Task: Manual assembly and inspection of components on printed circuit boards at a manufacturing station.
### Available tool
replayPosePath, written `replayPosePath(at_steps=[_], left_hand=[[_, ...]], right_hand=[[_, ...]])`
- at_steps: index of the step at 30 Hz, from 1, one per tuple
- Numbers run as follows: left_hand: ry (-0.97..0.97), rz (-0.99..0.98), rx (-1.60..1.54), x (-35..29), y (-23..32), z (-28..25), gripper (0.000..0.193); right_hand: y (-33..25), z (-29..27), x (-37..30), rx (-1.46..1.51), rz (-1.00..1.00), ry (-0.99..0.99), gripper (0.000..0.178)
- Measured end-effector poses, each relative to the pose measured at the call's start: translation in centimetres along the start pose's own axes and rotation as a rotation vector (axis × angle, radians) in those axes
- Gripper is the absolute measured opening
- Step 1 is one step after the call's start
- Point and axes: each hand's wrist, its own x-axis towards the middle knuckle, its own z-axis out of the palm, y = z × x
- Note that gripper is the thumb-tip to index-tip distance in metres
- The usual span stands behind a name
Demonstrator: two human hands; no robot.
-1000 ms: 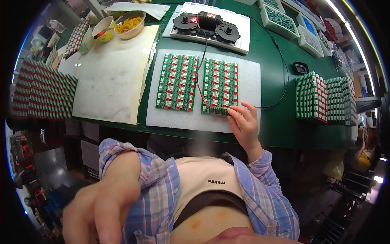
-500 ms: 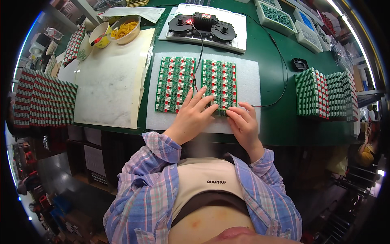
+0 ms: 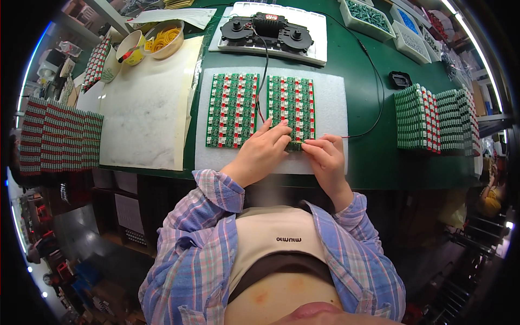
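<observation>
Two green circuit board panels, the left panel [image 3: 232, 111] and the right panel [image 3: 291, 105], lie side by side on a white foam sheet [image 3: 336, 114]. Both carry rows of white and red parts. My left hand [image 3: 262, 149] rests over the right panel's near left corner, fingers bent together. A black wire lead [image 3: 266, 65] with a red end runs down between the panels and under its fingers. At the panel's near edge my right hand [image 3: 326, 155] is pinched, and a second lead [image 3: 382, 103], red at its end, reaches it. My fingers hide both lead tips.
A black two-dial device [image 3: 266, 33] sits on white foam at the back. Stacked boards stand at left [image 3: 59, 135] and right [image 3: 417, 119]. Bins of small parts [image 3: 365, 19] line the far right. A tub of rubber bands [image 3: 164, 39] stands far left, behind a pale sheet [image 3: 143, 119].
My left hand's fingers have drawn closer together, and my right hand has shifted only slightly. The red glow on the device's left side has gone.
</observation>
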Motion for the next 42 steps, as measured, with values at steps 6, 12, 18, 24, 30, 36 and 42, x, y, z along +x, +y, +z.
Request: replayPosePath(at_steps=[6,12,18,24,30,36,42], left_hand=[[0.0,-0.021,-0.044,-0.2,-0.4,0.5,0.03],[0.072,-0.087,-0.125,0.8,-0.7,-0.6,0.033],[0.123,-0.13,-0.078,1.2,-1.1,-0.6,0.028],[0.191,-0.089,-0.045,0.9,-1.3,0.3,0.028],[0.222,-0.05,-0.018,0.5,-1.5,0.7,0.028],[0.221,-0.094,-0.018,0.9,-1.2,0.4,0.027],[0.201,-0.091,-0.047,0.9,-1.4,0.4,0.026]], right_hand=[[0.4,-0.2,0.2,0.07,-0.047,0.009,0.023],[0.2,-0.1,1.3,0.101,0.04,0.034,0.023],[0.4,0.4,1.9,0.086,0.075,0.044,0.023],[0.3,0.5,1.8,0.078,0.083,0.045,0.023],[0.4,0.6,1.7,0.072,0.044,0.058,0.024],[0.6,0.6,1.7,0.095,0.092,0.045,0.025],[0.8,0.6,1.7,0.069,0.065,0.037,0.025]])
